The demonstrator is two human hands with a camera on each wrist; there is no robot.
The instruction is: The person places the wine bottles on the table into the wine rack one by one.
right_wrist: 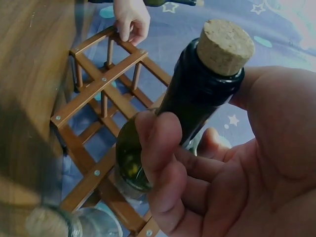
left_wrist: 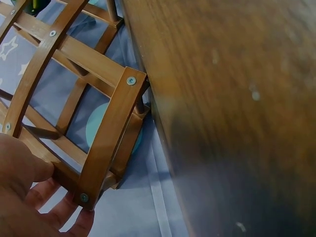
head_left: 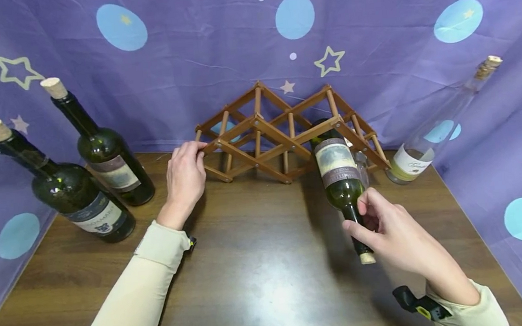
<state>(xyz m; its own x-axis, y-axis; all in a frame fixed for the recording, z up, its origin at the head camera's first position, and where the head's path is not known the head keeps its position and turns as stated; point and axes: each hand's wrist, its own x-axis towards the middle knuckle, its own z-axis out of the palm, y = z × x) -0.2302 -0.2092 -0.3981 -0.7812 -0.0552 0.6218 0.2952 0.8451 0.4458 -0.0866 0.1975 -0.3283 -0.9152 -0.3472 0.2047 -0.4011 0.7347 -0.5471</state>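
My right hand [head_left: 395,229] grips a dark green wine bottle [head_left: 336,159] by its neck. The bottle slants with its corked end toward me and its base inside the right part of a folding wooden wine rack [head_left: 258,122]. In the right wrist view the cork [right_wrist: 226,47] stands clear of my curled fingers [right_wrist: 165,143]. My left hand [head_left: 186,176] holds the rack's left end. The left wrist view has the thumb and fingers [left_wrist: 74,222] of that hand around the rack's corner slat [left_wrist: 106,143].
Two corked dark bottles, one in front [head_left: 84,202] and one behind [head_left: 111,162], stand at the left. A corked clear bottle [head_left: 412,158] stands right of the rack. Clear glass [head_left: 361,168] shows beside the held bottle. A purple curtain [head_left: 215,44] hangs behind the wooden table [head_left: 249,246].
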